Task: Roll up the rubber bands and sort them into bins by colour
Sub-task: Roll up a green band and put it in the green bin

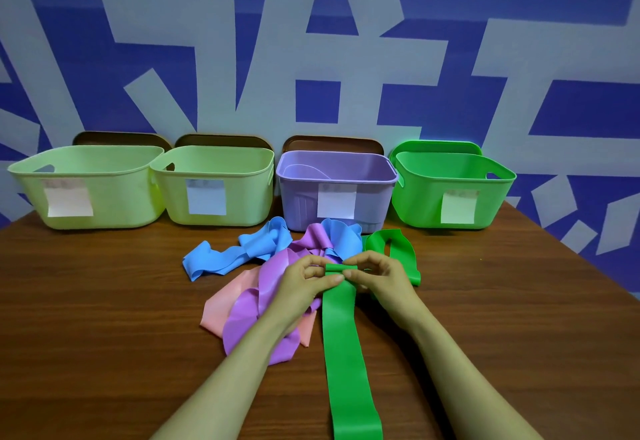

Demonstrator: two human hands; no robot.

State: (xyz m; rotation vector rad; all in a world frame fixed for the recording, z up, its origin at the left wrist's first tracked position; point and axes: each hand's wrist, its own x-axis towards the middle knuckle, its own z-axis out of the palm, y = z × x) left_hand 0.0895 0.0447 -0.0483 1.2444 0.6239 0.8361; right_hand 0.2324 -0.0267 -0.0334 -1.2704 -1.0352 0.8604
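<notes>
The left hand [304, 278] and right hand [377, 275] each pinch the far end of the green band [343, 335], fingers curled round its first small fold. Keep both edges level and the turns tight, rolling back along the tail beneath the wrists. The green bin [450, 179] stands beyond the right hand.

Smooth matt rubber bands [346, 335], plastic bins [450, 193] — paper labels [336, 202], wood-grain table [104, 318]
</notes>
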